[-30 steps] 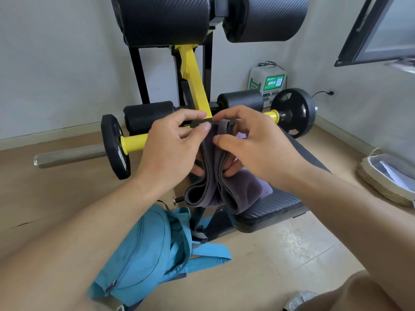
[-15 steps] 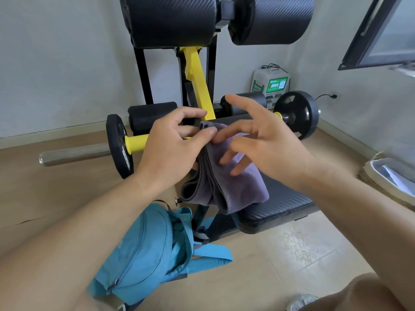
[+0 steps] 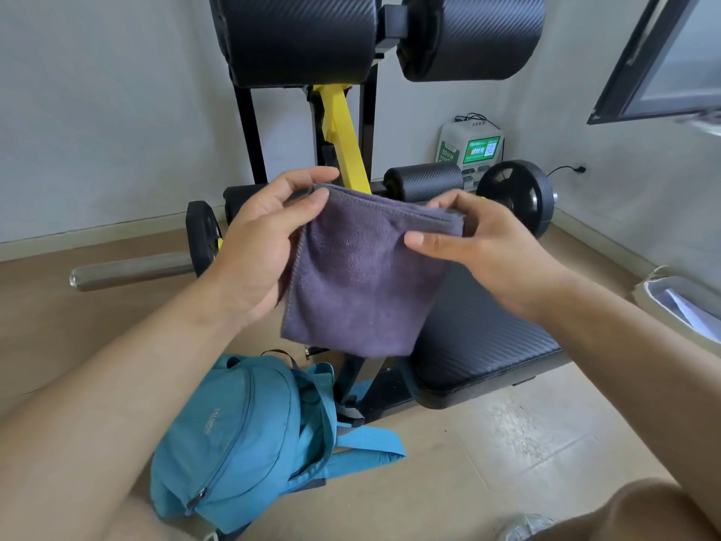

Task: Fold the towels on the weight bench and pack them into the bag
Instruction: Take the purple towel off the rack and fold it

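A purple-grey towel, folded into a flat rectangle, hangs in the air above the front of the black weight bench. My left hand pinches its top left corner. My right hand pinches the top right corner, thumb across the front of the cloth. Below on the floor lies the blue bag, its straps spread toward the bench frame. I cannot tell whether its main zip is undone.
The bench's yellow post and black roller pads rise behind the towel. A barbell with black plates crosses behind. A white charging box sits by the wall, a woven basket at right.
The towel was bunched and resting on the bench between my hands. Now it is lifted and spread flat, my right hand having moved out to its right corner.
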Motion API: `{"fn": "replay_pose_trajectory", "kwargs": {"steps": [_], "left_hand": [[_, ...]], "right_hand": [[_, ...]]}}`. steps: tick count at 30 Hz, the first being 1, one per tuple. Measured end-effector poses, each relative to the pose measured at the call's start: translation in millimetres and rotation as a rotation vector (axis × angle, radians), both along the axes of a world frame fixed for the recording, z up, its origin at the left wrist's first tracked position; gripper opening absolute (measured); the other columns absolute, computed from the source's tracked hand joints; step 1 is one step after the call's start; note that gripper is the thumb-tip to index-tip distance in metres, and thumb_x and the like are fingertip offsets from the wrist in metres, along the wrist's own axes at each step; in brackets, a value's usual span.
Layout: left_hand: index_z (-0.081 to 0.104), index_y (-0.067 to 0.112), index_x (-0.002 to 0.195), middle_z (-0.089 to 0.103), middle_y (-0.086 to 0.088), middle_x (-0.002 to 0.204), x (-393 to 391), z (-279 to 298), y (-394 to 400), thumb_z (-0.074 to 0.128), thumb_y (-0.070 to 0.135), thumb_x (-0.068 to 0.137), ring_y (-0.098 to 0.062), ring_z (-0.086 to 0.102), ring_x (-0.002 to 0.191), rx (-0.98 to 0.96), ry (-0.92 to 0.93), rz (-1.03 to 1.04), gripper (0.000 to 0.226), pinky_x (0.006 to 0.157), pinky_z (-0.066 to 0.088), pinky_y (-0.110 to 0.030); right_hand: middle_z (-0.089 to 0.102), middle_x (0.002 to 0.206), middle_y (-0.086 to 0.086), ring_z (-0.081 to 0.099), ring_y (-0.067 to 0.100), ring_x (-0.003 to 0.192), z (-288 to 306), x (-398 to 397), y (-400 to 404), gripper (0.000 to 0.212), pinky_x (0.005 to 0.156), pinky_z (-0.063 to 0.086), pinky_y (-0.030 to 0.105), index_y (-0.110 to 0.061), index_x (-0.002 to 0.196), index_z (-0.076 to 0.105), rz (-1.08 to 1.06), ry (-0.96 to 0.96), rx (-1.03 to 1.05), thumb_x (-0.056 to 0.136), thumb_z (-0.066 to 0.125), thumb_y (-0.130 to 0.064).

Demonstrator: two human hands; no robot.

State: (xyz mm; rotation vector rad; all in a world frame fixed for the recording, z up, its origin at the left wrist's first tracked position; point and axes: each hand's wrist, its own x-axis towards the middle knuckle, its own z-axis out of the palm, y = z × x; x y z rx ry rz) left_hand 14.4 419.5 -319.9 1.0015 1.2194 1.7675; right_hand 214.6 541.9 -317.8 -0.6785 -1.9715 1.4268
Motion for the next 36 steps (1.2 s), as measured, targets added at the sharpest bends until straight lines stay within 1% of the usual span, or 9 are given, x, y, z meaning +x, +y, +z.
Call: {"fn": "replay_pose_trajectory", "kwargs": {"steps": [3, 6, 10, 14, 16, 21, 26, 32, 36], "left_hand": [[0.068, 0.023, 0.117, 0.064, 0.002, 0.082, -4, 4, -4, 0.066, 0.036, 0.091, -0.008, 0.059, 0.069, -0.066, 0.029, -0.07, 0.029, 0.059, 0.047, -0.02], [0.066, 0.03, 0.121, 0.062, 0.004, 0.074, -6, 9, -10, 0.081, 0.065, 0.064, -0.009, 0.056, 0.064, -0.178, 0.322, -0.19, 0.068, 0.056, 0.044, -0.023], [0.071, 0.034, 0.111, 0.076, -0.001, 0.097, 11, 6, -13, 0.083, 0.073, 0.057, -0.022, 0.072, 0.092, -0.287, 0.76, -0.251, 0.067, 0.086, 0.057, -0.051], [0.078, 0.027, 0.092, 0.078, 0.006, 0.086, 24, 6, -13, 0.077, 0.065, 0.067, -0.008, 0.074, 0.083, -0.345, 0.894, -0.2, 0.045, 0.08, 0.058, -0.039], [0.078, 0.023, 0.093, 0.078, 0.003, 0.087, 21, 6, -13, 0.078, 0.062, 0.071, -0.01, 0.074, 0.084, -0.343, 0.822, -0.177, 0.045, 0.078, 0.056, -0.039], [0.076, 0.017, 0.103, 0.08, 0.0, 0.101, 18, 2, -10, 0.072, 0.037, 0.077, -0.017, 0.077, 0.095, -0.293, 0.292, -0.159, 0.034, 0.081, 0.061, -0.032], [0.072, 0.016, 0.109, 0.079, -0.002, 0.105, 15, -5, -3, 0.068, 0.029, 0.082, -0.018, 0.076, 0.095, -0.314, 0.008, -0.125, 0.03, 0.082, 0.061, -0.032], [0.069, 0.017, 0.12, 0.078, -0.004, 0.109, 18, -13, 4, 0.065, 0.022, 0.095, -0.02, 0.076, 0.097, -0.346, -0.123, -0.094, 0.025, 0.081, 0.061, -0.036], [0.069, 0.017, 0.119, 0.077, -0.004, 0.111, 18, -17, 8, 0.07, 0.02, 0.084, -0.021, 0.075, 0.101, -0.294, -0.091, -0.071, 0.034, 0.087, 0.059, -0.036]], "right_hand": [[0.076, 0.1, 0.005, 0.073, 0.022, 0.098, 5, -1, 1, 0.033, 0.088, 0.056, 0.036, -0.015, 0.099, 0.07, 0.012, 0.156, -0.099, 0.07, 0.085, -0.02], [0.077, 0.099, 0.006, 0.073, 0.025, 0.099, 8, 0, -7, 0.034, 0.095, 0.057, 0.049, -0.018, 0.097, 0.071, 0.023, 0.054, 0.048, 0.069, 0.089, -0.023], [0.078, 0.098, 0.002, 0.075, 0.019, 0.094, 13, -2, -24, 0.047, 0.091, 0.059, 0.048, -0.022, 0.106, 0.066, 0.104, -0.086, 0.21, 0.066, 0.089, -0.03], [0.077, 0.101, 0.005, 0.075, 0.025, 0.095, 15, -4, -24, 0.064, 0.09, 0.059, 0.05, -0.028, 0.119, 0.059, 0.145, -0.184, 0.172, 0.064, 0.088, -0.039], [0.077, 0.104, 0.007, 0.074, 0.028, 0.099, 15, 0, -17, 0.061, 0.092, 0.059, 0.047, -0.024, 0.118, 0.06, 0.191, -0.205, 0.057, 0.066, 0.087, -0.038], [0.074, 0.118, 0.003, 0.069, 0.02, 0.112, 6, 19, 8, 0.049, 0.099, 0.053, 0.037, -0.016, 0.123, 0.065, 0.298, -0.356, -0.077, 0.078, 0.083, -0.024], [0.074, 0.114, 0.007, 0.072, 0.023, 0.103, -3, 23, 23, 0.042, 0.085, 0.058, 0.034, -0.013, 0.124, 0.067, 0.193, -0.096, -0.307, 0.082, 0.07, -0.019], [0.072, 0.099, 0.004, 0.069, 0.02, 0.08, -9, 15, 25, 0.023, 0.074, 0.058, 0.033, -0.017, 0.1, 0.065, 0.009, 0.088, -0.471, 0.083, 0.073, -0.031], [0.069, 0.103, 0.01, 0.066, 0.025, 0.088, -8, 12, 19, 0.045, 0.081, 0.055, 0.037, -0.008, 0.113, 0.066, -0.087, 0.071, -0.44, 0.085, 0.075, -0.041]]}}
